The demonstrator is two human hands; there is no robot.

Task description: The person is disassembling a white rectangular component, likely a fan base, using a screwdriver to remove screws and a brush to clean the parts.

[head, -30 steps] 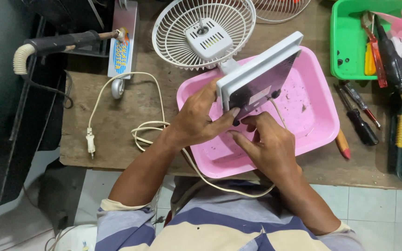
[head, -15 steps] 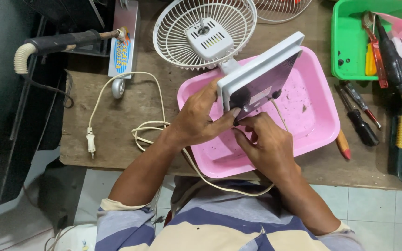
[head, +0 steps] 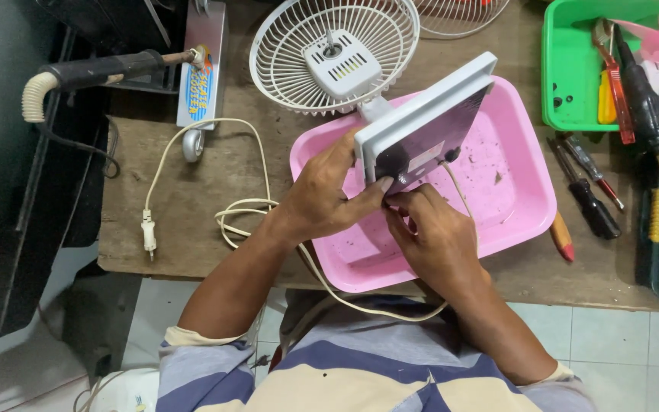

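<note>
Fan base [head: 421, 126] tilted underside-up over pink tray [head: 520, 221], centre frame; left hand [head: 329, 194] clamped on its near edge; right hand [head: 432, 233] fingertips pinched at underside, item unclear; base seemingly unopened; grille [head: 329, 53] attached; cord [head: 245, 214] unplugged.

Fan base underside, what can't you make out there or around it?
Head view:
- Right hand fingers hide the spot they touch on the fan base; any tool is unseen.
- Pink tray near corner is covered by both hands.
- Second fan grille is cut off by the top edge.
</note>
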